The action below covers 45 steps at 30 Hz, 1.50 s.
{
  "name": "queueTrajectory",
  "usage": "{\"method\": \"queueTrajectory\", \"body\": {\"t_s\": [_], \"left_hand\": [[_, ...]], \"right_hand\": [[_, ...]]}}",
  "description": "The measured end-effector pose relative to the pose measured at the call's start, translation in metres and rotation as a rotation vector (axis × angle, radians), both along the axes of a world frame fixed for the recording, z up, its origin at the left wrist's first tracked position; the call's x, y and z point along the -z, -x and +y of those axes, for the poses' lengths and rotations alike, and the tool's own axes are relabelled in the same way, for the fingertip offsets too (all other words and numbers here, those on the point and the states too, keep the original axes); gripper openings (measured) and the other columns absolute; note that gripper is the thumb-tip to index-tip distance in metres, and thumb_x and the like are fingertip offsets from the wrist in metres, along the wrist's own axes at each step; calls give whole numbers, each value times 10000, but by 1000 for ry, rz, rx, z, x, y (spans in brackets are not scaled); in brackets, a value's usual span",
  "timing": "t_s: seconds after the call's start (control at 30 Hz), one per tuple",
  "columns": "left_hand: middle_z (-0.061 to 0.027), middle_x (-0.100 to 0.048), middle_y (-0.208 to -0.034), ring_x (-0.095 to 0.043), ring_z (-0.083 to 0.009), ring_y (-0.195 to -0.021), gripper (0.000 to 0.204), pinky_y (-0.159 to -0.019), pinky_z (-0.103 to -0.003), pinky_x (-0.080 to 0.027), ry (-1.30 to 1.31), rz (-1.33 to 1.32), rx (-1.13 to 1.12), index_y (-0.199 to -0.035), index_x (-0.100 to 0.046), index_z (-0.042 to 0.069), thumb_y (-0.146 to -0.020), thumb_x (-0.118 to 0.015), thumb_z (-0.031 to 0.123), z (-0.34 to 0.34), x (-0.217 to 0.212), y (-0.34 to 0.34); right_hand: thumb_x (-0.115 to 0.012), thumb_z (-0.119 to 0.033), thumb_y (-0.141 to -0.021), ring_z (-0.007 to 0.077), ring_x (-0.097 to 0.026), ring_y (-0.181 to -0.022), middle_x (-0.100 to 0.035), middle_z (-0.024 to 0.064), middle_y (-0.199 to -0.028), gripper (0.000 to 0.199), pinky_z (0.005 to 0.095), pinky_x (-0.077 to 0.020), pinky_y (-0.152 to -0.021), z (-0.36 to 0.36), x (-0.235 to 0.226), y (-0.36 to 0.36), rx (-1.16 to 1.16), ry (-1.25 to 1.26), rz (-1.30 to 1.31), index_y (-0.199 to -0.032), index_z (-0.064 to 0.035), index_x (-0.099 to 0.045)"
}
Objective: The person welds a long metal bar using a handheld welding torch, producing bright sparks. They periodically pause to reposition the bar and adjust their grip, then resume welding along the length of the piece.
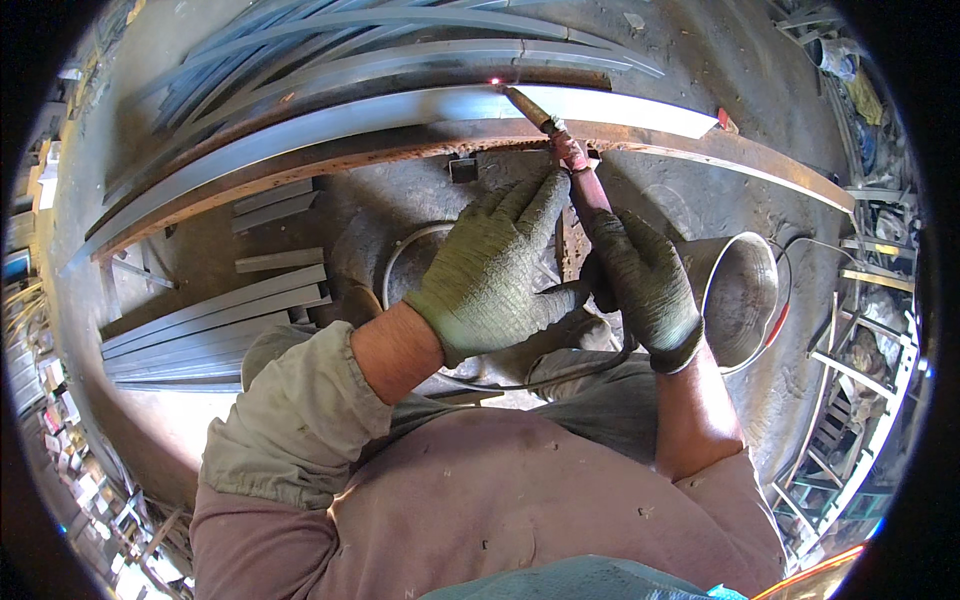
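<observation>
A welding torch (588,192) with a reddish handle and a brown, worn nozzle slants up and left from my hands. A small bright glow shows at its tip, at the far edge of a long shiny steel bar (390,112). My gloved right hand (645,285) wraps round the rear of the handle. My gloved left hand (485,270) has its fingers together, their tips against the handle near the neck; its thumb reaches toward the right hand. The shiny bar lies along a rusty brown rail (330,160). A dark cable runs below my right hand.
Long grey steel strips (330,45) lie behind the bar. Cut square tubes (215,325) are stacked at the left. A metal bucket (742,300) stands at the right near my right forearm. Metal frames and scrap (860,370) line the far right.
</observation>
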<state>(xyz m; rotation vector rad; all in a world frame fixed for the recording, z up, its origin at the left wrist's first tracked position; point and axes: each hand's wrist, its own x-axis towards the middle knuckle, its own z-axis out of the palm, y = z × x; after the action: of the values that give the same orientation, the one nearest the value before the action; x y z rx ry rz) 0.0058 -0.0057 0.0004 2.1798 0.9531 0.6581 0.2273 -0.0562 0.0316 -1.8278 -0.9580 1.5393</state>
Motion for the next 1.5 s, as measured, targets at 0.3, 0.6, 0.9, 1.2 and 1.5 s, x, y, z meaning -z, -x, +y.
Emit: {"method": "queueTrajectory", "body": {"t_s": [0.3,0.6,0.9,1.2,1.5], "left_hand": [[-357,-573,-1621,-604,-528,-1459,1126,-1256,-563,-472,-42,-59,35,-1713,-418,-74,-823,-978,330,10,12,5],[-346,-591,-1602,-609,-523,-1449,1121,-1251,-553,-481,7,-12,57,-1689,-435,-110,-823,-989,337,12,5,6],[-347,-628,-1555,-621,-539,-1432,1096,-1245,-558,-484,7,-40,50,-1680,-453,-98,-817,-981,324,14,5,5],[-331,-611,-1584,-621,-523,-1438,1114,-1240,-566,-485,-7,-35,28,-1692,-437,-85,-795,-972,303,11,4,5],[-352,-574,-1619,-594,-533,-1466,1158,-1274,-560,-457,-3,-3,34,-1732,-387,-93,-832,-966,350,8,6,8]], "right_hand": [[-636,-459,-1215,66,-587,-620,-711,10,-825,439,274,-464,-547,7,2,1,-8,-1,7,-1320,-48,-747],[-638,-445,-1217,65,-571,-606,-702,-1,-820,399,272,-455,-538,7,1,2,-5,-23,47,-1275,-66,-745],[-656,-454,-1209,72,-603,-617,-719,5,-824,392,271,-474,-552,8,2,2,-15,-19,23,-1188,-76,-755],[-643,-465,-1210,72,-600,-625,-714,8,-827,418,271,-465,-551,7,2,3,-13,-3,2,-1169,-60,-737],[-642,-447,-1217,57,-597,-629,-715,-4,-830,391,265,-464,-551,5,6,2,-23,-53,55,-1195,-71,-747]]}}
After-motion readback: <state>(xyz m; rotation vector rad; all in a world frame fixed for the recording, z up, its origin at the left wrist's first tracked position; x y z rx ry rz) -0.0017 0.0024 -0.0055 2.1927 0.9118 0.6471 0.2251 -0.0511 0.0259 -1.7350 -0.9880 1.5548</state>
